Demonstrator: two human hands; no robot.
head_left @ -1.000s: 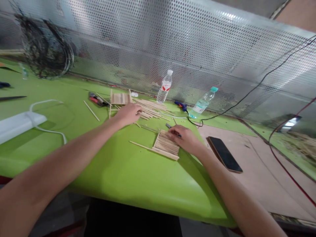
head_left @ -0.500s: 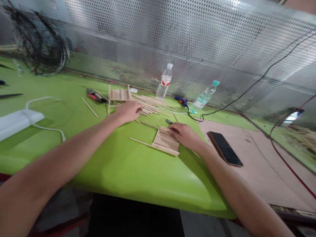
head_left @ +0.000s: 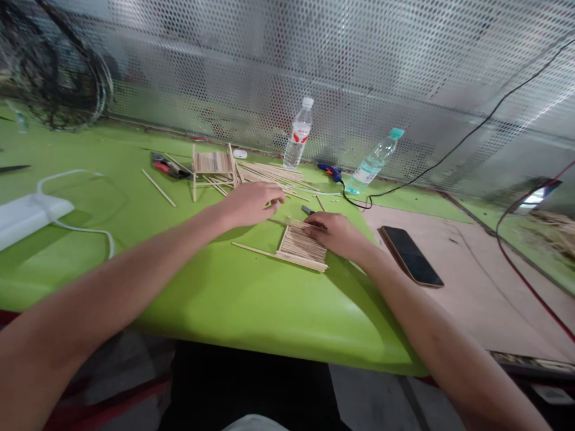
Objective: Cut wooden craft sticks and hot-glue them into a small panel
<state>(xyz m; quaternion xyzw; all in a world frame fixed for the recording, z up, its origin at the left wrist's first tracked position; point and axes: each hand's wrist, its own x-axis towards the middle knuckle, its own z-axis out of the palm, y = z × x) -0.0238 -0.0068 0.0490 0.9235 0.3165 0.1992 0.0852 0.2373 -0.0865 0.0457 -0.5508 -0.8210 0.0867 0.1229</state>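
My right hand [head_left: 336,232] is curled over the upper right corner of a small panel of thin wooden sticks [head_left: 300,244], which lies flat with one long stick jutting left from its lower edge. Its fingertips are partly hidden. A small grey-ended tool [head_left: 308,210] pokes out just beyond those fingers; I cannot tell whether they touch it. My left hand [head_left: 255,202] hovers left of the panel, fingers loosely bent and thumb apart, with nothing visible in it. Behind it are a pile of loose wooden sticks [head_left: 274,173] and a small stick-built frame with legs [head_left: 213,163].
Pliers [head_left: 168,166] and a single stick [head_left: 158,187] lie at left, near a white power strip [head_left: 33,215]. A blue glue gun [head_left: 330,172], two water bottles [head_left: 298,134] and a phone [head_left: 411,255] stand or lie right of centre. A perforated metal screen [head_left: 251,72] closes the back.
My left hand has moved right, away from the stick pile and nearer to the panel, and its fingers show more. My right hand stays on the panel. The camera view has shifted slightly.
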